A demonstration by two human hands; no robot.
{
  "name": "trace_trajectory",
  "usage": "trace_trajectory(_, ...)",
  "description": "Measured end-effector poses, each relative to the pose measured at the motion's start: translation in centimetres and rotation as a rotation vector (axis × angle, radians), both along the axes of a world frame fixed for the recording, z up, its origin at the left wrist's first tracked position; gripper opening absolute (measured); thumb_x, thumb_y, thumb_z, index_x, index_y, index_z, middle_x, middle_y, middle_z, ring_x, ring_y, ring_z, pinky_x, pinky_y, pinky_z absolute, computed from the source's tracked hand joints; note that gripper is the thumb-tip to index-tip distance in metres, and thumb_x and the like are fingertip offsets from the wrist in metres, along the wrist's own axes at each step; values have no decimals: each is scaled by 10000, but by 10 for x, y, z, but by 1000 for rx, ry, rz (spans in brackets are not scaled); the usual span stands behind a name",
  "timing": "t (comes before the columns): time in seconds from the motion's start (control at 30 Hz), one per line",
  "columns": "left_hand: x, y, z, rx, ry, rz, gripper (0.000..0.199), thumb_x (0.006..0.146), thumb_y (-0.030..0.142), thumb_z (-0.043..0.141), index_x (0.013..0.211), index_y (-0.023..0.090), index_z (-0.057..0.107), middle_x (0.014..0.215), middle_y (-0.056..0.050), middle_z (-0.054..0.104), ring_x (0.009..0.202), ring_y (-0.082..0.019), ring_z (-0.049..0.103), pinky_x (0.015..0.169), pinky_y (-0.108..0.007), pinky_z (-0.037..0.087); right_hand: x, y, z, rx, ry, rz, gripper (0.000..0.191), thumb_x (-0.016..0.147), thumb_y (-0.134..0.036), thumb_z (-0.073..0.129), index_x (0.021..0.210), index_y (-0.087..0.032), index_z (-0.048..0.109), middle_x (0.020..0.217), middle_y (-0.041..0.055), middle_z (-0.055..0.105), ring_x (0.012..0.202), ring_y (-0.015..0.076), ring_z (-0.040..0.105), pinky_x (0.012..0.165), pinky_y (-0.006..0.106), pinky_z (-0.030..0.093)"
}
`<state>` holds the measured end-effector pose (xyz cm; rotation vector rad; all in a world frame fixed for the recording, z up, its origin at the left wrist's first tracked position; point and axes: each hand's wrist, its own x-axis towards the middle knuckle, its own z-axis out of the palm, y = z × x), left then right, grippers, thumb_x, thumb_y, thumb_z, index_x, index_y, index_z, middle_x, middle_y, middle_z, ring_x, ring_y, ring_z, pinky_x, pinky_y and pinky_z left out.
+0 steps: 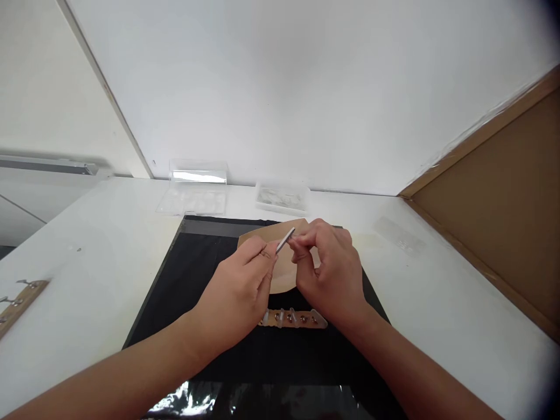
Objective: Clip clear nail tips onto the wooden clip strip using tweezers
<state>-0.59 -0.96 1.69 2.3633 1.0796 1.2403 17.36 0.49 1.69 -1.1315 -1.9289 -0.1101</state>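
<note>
My left hand [238, 286] is closed on a thin grey stick that looks like a nail file [285, 240], tilted with its tip up to the right. Close to that tip, my right hand [330, 268] pinches its thumb and fingertips together; whatever lies between them is too small to make out. Under both hands lies a sheet of tan paper [284, 280] on a black mat [196, 274]. Nearer to me is a brown strip [308, 321] bearing several clear, nail-shaped pieces and small metal parts; its left end is hidden behind my left hand.
A clear case [192, 201] with its lid up stands at the back left of the white table [109, 245]. Beside it is a shallow clear box [282, 198] of pale pieces. A wooden strip with metal holders [21, 300] lies far left. Cardboard [494, 192] borders the right side.
</note>
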Motion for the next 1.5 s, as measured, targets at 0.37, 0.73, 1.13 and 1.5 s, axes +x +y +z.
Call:
trace_trajectory(0.37, -1, 0, -4, 37, 86, 11, 260, 1054, 101, 432, 1198, 135, 646, 886, -42, 564, 756, -141, 575, 689, -258, 543, -1, -2, 3, -57, 57, 35, 214, 995, -144, 568, 820, -237, 487, 728, -22, 645, 698, 168, 596, 745, 369, 402)
trace_trajectory(0.73, -1, 0, -8, 100, 157, 82, 314, 1067, 135, 422, 1336, 159, 581, 919, -52, 600, 769, -148, 609, 703, -268, 590, -3, -3, 1, -45, 80, 20, 216, 1000, -148, 563, 823, -238, 479, 710, -29, 623, 705, 174, 597, 748, 372, 390)
trace_trajectory(1.13, -3, -1, -11, 126, 219, 71, 394, 1031, 75, 424, 1404, 131, 537, 969, -68, 598, 754, -154, 592, 681, -272, 573, -4, -3, 1, -91, 143, 38, 199, 996, -170, 592, 828, -244, 513, 723, -24, 656, 707, 186, 612, 721, 370, 414)
trace_trajectory(1.5, -2, 0, -11, 82, 185, 58, 297, 1040, 84, 434, 1284, 130, 598, 942, -60, 594, 775, -159, 610, 743, -299, 592, -2, 0, -2, -118, 127, 58, 221, 1000, -159, 581, 809, -235, 500, 717, -35, 640, 696, 172, 595, 751, 373, 394)
